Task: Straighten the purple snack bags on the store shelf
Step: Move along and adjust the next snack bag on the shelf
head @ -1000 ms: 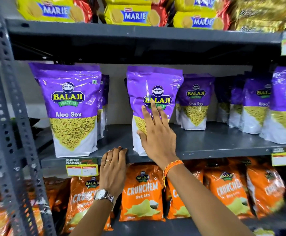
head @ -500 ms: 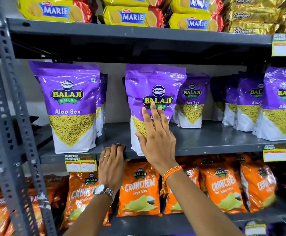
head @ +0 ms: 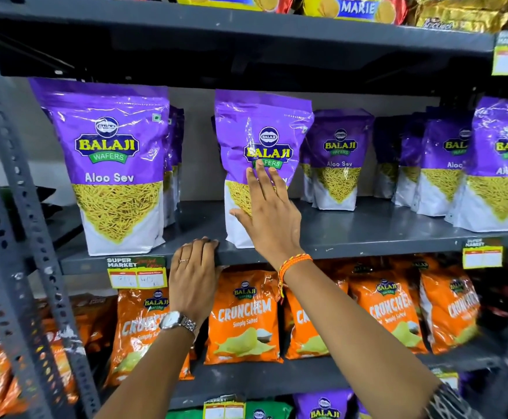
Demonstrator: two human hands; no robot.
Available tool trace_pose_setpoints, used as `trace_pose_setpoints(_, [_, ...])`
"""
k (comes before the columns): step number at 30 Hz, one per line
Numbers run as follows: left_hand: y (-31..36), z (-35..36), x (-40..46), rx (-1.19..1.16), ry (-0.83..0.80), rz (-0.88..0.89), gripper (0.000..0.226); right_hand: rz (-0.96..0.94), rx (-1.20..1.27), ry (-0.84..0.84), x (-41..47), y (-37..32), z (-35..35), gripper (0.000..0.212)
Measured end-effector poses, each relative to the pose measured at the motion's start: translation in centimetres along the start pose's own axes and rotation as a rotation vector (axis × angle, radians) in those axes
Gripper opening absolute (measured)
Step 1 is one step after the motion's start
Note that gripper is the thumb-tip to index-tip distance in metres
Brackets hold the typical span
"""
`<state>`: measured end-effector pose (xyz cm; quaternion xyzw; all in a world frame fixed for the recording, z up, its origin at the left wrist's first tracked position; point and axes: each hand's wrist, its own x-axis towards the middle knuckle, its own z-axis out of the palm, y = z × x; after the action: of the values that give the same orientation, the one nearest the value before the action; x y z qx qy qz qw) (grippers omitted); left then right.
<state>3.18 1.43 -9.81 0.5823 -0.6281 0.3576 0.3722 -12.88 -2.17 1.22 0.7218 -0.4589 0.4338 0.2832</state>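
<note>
Purple bag (head: 261, 140) upright, front facing out, right hand (head: 269, 219) flat on it.

This is a retail shop, a supermarket aisle. Grey slotted-angle steel shelving (head: 352, 228) carries packaged goods in rows facing outward: glossy purple stand-up pouches printed "Balaji Wafers Aloo Sev" (head: 116, 164) on the middle tier, shiny orange "Crunchem Simply Salted" crisp bags (head: 243, 316) on the tier below, and yellow-and-red "Marie" biscuit packs (head: 355, 7) above. Many identical packs sit side by side and 1 behind another. Yellow paper price tags headed "Super Market" (head: 137, 272) are clipped to the front edges of the shelves.
</note>
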Motion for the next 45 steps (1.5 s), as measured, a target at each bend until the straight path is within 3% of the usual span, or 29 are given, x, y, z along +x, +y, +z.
trace_pose_setpoints(21, [-0.1, -0.1, -0.1, 0.036, -0.021, -0.004, 0.051, -0.019, -0.079, -0.003, 0.6, 1.0, 1.3, 0.082])
trace_pose_setpoints(24, [-0.4, -0.2, -0.3, 0.02, -0.035, 0.001, 0.046, -0.085, 0.051, 0.016, 0.7, 2.1, 0.7, 0.074])
trace_pose_setpoints(27, [0.1, -0.6, -0.6, -0.015, -0.058, -0.035, 0.054, -0.077, 0.228, 0.121, 1.0, 5.0, -0.1, 0.059])
trace_pose_setpoints(31, [3.1, -1.6, -1.3, -0.109, 0.049, -0.1, 0.055, 0.074, 0.259, 0.211, 1.7, 10.1, -0.7, 0.053])
trace_pose_setpoints(35, [8.1, -1.9, -0.4, -0.109, 0.13, 0.0, 0.057, 0.176, 0.233, 0.219, 2.4, 15.1, -0.6, 0.053])
trace_pose_setpoints(45, [19.4, 2.0, 4.9, -0.126, 0.032, 0.054, 0.067, 0.273, 0.074, -0.025, 4.0, 23.9, 1.7, 0.068])
